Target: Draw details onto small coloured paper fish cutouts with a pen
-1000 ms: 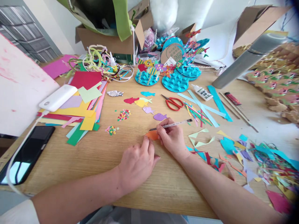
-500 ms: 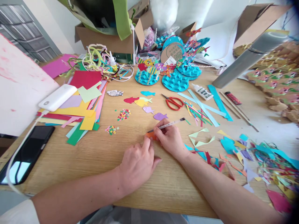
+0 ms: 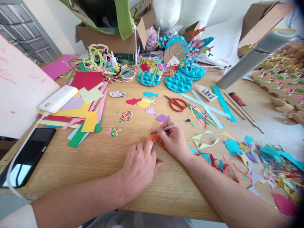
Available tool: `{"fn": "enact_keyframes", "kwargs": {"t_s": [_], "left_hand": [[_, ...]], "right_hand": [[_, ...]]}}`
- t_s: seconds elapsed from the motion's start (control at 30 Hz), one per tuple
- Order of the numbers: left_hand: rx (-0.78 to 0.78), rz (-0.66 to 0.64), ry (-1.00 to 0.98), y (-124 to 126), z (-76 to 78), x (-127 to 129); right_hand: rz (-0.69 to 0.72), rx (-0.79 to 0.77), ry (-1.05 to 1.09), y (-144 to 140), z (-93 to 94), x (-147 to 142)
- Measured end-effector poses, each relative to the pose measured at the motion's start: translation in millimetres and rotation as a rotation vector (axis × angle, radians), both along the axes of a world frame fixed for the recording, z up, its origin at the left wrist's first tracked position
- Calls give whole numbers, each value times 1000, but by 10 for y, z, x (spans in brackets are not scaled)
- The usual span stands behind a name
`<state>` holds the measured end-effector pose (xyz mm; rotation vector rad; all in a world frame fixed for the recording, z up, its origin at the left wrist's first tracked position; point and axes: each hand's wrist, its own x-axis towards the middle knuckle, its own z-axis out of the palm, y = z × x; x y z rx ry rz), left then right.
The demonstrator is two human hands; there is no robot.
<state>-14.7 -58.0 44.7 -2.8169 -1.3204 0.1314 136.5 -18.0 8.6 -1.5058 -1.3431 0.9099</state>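
Note:
My right hand (image 3: 174,139) is closed around a slim pen (image 3: 172,125) with a clear barrel and dark end, held at a low slant. The pen's tip is at a small orange paper piece (image 3: 154,137), partly covered by my fingers. My left hand (image 3: 140,164) has its fingers bent, the fingertips pressing the orange piece onto the table. Just beyond my hands lie paper fish: a purple one (image 3: 163,118), a lilac one (image 3: 151,111), a yellow one (image 3: 143,104), a red one (image 3: 133,101) and a blue one (image 3: 150,94).
Red-handled scissors (image 3: 177,104) and a white glue bottle (image 3: 206,92) lie beyond. Coloured sheets (image 3: 87,84), a power bank (image 3: 58,98) and a phone (image 3: 28,155) are at left. Paper scraps (image 3: 256,158) spread at right, near a grey tumbler (image 3: 251,61). Blue bases (image 3: 178,83) stand behind.
My hands stay nearly in place at the orange piece. The pen's upper end has shifted very slightly to the right; a little more of the orange piece shows.

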Motion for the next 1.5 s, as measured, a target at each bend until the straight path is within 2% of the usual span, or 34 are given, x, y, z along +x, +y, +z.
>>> {"fn": "enact_keyframes", "kwargs": {"t_s": [0.37,0.83,1.17,1.5], "left_hand": [[-67,22,17,-23,-7,12],[21,-57,-40,11,-35,1],[-54,-11,6,-12,-3,4],[-5,-41,-45,1,0,-10]], "right_hand": [[22,-7,-34,-15,20,1],[0,7,-26,2,8,8],[-7,0,-30,-1,2,6],[-17,-7,0,-3,-17,13]]}}
